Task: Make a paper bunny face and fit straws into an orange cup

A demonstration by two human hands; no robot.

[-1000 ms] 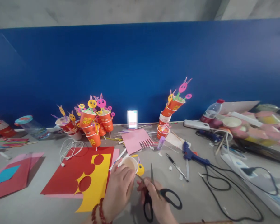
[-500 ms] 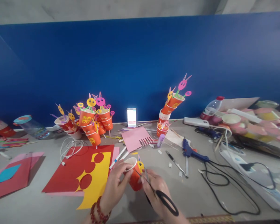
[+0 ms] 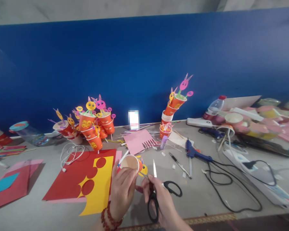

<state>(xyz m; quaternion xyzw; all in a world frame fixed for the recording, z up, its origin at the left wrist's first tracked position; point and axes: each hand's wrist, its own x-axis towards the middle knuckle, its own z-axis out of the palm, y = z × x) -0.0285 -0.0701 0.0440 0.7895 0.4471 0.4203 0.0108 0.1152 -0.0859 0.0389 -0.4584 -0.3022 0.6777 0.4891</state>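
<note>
My left hand (image 3: pixel 124 189) is closed around a red paper cup (image 3: pixel 131 163), which is tilted so that its white rim and pale inside face me. On the cup's right side a yellow cutout face (image 3: pixel 144 169) with ear shapes sticks out. My right hand (image 3: pixel 156 189) is shut on a pair of scissors with black handles (image 3: pixel 172 188). Their handles are spread, and one silver blade (image 3: pixel 154 169) points away from me, just right of the yellow cutout. The other blade is partly hidden by my fingers near the cutout.
Red card (image 3: pixel 69 173) and a cut yellow sheet (image 3: pixel 102 192) lie left of my hands. Decorated cup stacks (image 3: pixel 88 122) stand behind. Rightward are a black pen (image 3: pixel 180 165), a blue glue gun (image 3: pixel 195 154) with a looping cable, and a white power strip (image 3: pixel 260 179).
The cup has turned, so its mouth now faces me more. My right hand has pulled the scissors slightly back from the cup, and their blades and handles have spread apart.
</note>
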